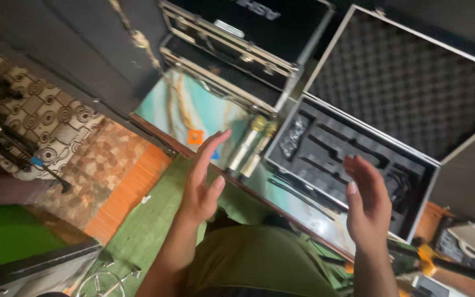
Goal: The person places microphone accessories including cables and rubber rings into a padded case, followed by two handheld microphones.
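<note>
Facing each other above the desk (182,113), the left hand (203,179) and the right hand (366,206) are raised with palms turned inward and fingers spread loosely apart, so that neither holds nor touches anything. Between and just beyond them lie two gold microphones (251,146), set side by side and parallel on the marbled teal surface, heads pointing away from the person; they rest just beside the open case (413,187), near enough to be within reach of either hand. That case lies flat on the desk, its tray of dark foam cut into shaped recesses, most of them unfilled, though a bundle of dark cable shows at one end. Its lid (408,77), lined with ridged foam, is tipped back, which leaves the recesses exposed from above. A second, closed case (237,41) with metal edging lies behind the microphones, stacked against the wall. An orange square marker (194,136) lies on the desk just beyond the left fingertips. Below the hands, the person's olive-clad lap fills the lower frame, over a green mat (149,220) on the floor.
</note>
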